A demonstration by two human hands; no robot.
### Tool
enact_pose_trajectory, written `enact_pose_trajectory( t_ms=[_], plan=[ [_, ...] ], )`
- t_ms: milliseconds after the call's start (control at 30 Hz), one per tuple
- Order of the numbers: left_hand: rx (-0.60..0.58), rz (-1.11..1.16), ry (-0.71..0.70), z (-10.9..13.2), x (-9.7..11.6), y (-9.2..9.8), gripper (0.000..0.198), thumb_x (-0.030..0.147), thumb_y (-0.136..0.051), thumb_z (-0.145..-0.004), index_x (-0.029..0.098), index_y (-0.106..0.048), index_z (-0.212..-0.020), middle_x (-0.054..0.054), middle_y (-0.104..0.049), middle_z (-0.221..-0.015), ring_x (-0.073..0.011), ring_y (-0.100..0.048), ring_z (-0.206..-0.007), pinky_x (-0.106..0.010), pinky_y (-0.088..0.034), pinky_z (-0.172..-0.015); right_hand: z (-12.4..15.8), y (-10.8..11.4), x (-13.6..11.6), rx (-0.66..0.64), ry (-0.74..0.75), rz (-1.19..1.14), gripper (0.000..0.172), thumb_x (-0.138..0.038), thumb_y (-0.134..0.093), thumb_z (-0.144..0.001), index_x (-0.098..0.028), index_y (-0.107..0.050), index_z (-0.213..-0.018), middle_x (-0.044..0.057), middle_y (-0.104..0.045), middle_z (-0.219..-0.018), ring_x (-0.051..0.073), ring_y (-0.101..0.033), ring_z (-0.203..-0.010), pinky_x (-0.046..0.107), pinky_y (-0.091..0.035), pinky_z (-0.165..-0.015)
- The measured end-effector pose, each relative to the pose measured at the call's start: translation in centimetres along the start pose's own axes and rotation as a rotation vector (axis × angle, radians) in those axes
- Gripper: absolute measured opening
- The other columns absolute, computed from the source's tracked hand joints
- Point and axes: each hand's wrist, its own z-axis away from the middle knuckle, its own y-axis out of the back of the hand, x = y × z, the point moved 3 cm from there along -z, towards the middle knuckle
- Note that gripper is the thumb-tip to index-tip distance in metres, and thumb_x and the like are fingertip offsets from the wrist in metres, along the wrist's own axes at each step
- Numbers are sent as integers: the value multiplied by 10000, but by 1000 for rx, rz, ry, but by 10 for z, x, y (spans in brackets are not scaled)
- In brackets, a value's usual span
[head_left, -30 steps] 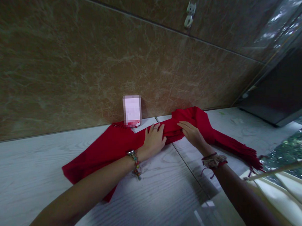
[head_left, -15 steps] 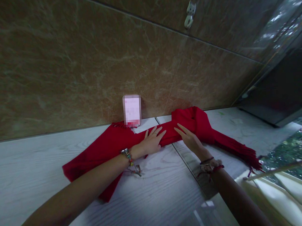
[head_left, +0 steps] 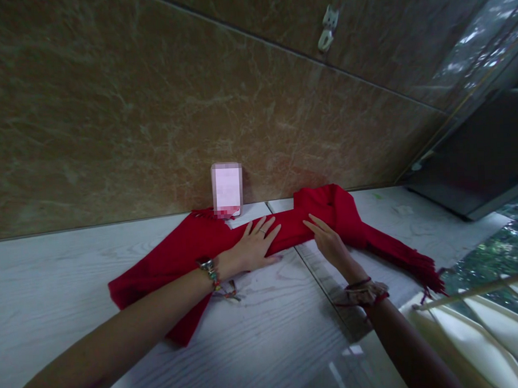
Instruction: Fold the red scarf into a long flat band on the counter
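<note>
A red scarf [head_left: 171, 259] with fringed ends stretches across the white wood-grain surface, spread wide at the left, narrow in the middle and bunched at the right. On its narrow middle lies my left hand [head_left: 253, 247], fingers spread flat and a ring on one finger. My right hand [head_left: 330, 242] touches the scarf a little further right, fingers extended, next to the bunched part. Neither hand grips the cloth. One fringed end hangs toward the right edge; another fringe lies under a phone-like upright device [head_left: 227, 187] with a blurred screen.
Behind the scarf rises a brown marbled tile wall [head_left: 109, 109] with a small white hook [head_left: 328, 28] on it. A dark box-like object [head_left: 472, 156] stands at the far right. White slats [head_left: 496, 326] and greenery lie beyond the surface's right edge.
My left hand has slid slightly left and its fingers are spread wider. My right hand has shifted slightly right. The scarf looks nearly the same.
</note>
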Motion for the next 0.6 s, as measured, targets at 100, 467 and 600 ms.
enact_pose_trajectory(
  t_ms=[100, 467, 600],
  plan=[
    [26, -63, 63, 12, -5, -3, 700, 247, -489, -809, 135, -139, -1404, -155, -87, -1477, -295, -27, -1346, -486, -157, -1055, -7, 4, -5, -11, 49, 51, 514, -25, -317, -783, -177, -506, -1236, 111, -486, -1304, 206, -438, -1207, 401, -430, -977],
    [25, -123, 53, 15, -4, 15, 632, -36, -285, -768, 112, -237, -1380, -141, -254, -1438, -267, -217, -1317, -427, -297, -1014, -33, 8, -1, -186, 176, -33, 402, -52, -336, -825, -151, -594, -1116, 94, -622, -1143, 185, -541, -1101, 368, -461, -932],
    [-75, -114, -39, 19, -3, 10, 631, 0, -317, -786, 172, -238, -1388, -119, -176, -1467, -315, -106, -1336, -527, -274, -996, -28, 11, 3, -217, 147, -130, 391, -66, -377, -807, -208, -618, -1081, 48, -634, -1130, 191, -524, -1118, 387, -457, -936]
  ],
)
